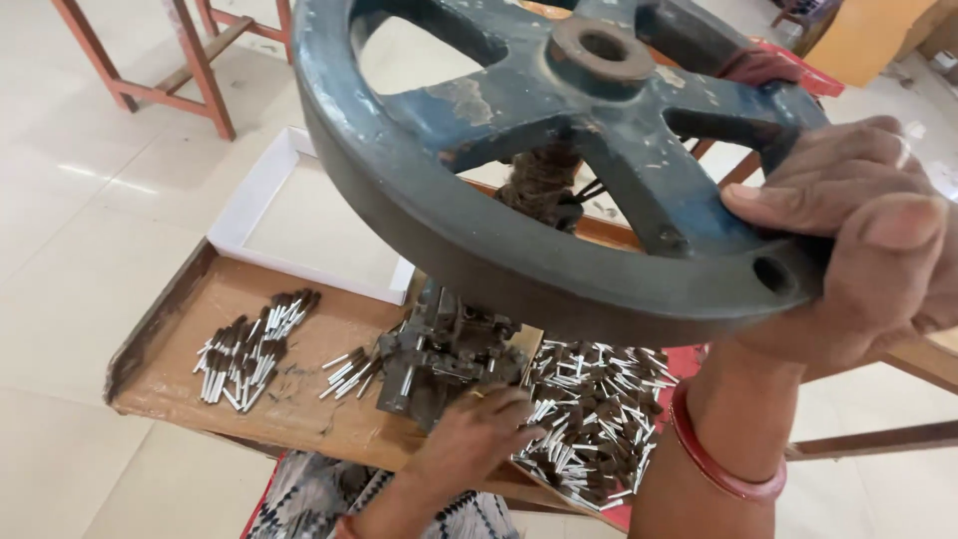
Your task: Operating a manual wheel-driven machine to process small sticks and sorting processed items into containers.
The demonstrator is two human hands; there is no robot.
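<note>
R hand (858,235) grips rim of big dark-blue spoked iron handwheel (519,150), closest to cam. Below it, L hand (479,424), fingers curled, state unclear, rests at small grey metal press die (439,354) on worn wooden tray (170,329). Piles of small white-and-dark pins (589,414) both sides. White shallow box (259,190) behind.

Bare forearms, no sleeves
right hand (858,240) wrist has a reddish-pink round bangle (720,461); left hand (479,429) wears nothing visible.
</note>
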